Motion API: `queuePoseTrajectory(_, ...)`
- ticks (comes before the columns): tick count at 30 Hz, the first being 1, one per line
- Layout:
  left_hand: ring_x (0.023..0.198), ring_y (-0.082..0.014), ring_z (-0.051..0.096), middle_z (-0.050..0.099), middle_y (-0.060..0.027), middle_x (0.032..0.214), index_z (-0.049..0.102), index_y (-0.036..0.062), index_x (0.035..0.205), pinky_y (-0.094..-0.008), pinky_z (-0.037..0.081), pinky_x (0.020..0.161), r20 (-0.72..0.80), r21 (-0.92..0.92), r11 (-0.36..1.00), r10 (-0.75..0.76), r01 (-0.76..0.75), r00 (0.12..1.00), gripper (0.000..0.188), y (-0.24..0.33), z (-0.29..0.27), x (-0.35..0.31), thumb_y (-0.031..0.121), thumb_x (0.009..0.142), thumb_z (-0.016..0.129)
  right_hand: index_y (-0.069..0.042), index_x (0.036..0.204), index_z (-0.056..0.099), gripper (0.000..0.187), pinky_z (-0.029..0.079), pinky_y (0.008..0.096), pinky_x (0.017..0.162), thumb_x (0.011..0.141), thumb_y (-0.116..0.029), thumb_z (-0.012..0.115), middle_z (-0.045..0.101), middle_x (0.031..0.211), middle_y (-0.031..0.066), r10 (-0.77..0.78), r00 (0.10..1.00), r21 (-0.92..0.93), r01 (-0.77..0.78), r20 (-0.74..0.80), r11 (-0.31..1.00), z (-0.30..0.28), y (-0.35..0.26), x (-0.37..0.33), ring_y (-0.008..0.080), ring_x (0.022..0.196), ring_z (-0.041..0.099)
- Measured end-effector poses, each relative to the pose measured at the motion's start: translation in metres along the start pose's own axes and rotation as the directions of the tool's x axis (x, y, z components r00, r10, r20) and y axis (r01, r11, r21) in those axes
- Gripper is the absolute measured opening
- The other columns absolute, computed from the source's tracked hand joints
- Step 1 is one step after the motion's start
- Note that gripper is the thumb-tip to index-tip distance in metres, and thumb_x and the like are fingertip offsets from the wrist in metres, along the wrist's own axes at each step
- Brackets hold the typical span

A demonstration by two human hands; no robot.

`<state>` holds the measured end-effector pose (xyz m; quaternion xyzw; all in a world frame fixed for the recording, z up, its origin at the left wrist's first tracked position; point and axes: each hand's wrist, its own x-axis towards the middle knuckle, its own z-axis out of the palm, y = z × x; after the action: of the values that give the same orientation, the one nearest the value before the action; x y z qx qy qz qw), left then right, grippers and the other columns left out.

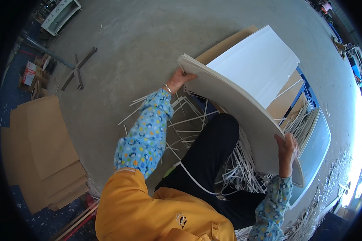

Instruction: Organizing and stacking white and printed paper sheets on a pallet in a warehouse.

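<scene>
A stack of large pale grey-white cardboard sheets (241, 110) bows between my two hands, tilted over my knees. My left hand (181, 80) is closed round its far left end, thumb on top. At the near right end my right hand (287, 148) grips the edge, thumb on the near face and the fingers behind. Behind the stack lies a white sheet (253, 60) on brown cardboard (225, 44), resting over a blue crate (307, 88). What lies directly under the held stack is hidden.
Thin white strips (245, 164) are heaped around my legs and on the floor. A light-blue bin (315, 140) stands at the right, with more strips beside it. Brown cardboard sheets (48, 148) lie at the left. A metal stand with a crossed foot (78, 70) stands at the far left.
</scene>
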<state>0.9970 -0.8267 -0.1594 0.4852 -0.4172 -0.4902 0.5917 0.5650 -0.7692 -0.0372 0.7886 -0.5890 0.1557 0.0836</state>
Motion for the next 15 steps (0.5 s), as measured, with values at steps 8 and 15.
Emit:
queuePoseTrajectory(8, 0.100, -0.0139, 0.050, 0.055, -0.0061, 0.106, 0.049, 0.0067, 0.112, -0.0288, 0.039, 0.088, 0.159, 0.079, 0.950, 0.286, -0.301, 0.945, 0.049, 0.053, 0.000, -0.009, 0.006, 0.068, 0.070, -0.006, 0.069, 0.047, 0.032, 0.039, 0.0386, 0.058, 0.069, -0.031, 0.066, 0.052, 0.066, 0.0091, -0.016, 0.999, -0.014, 0.017, 0.027, 1.000, 0.004, 0.006, -0.006, 0.0293, 0.065, 0.053)
queuePoseTrajectory(15, 0.094, -0.0182, 0.053, 0.049, -0.0073, 0.108, 0.044, 0.0090, 0.119, -0.0301, 0.042, 0.084, 0.452, 0.631, 0.626, 0.182, -0.458, 0.873, 0.064, 0.113, 0.002, -0.014, 0.005, 0.061, 0.072, -0.007, 0.068, 0.047, 0.032, 0.040, 0.0385, 0.056, 0.070, -0.033, 0.066, 0.051, 0.065, 0.0089, 0.013, 0.999, -0.034, -0.012, 0.030, 0.999, 0.003, 0.002, -0.006, 0.0285, 0.064, 0.053)
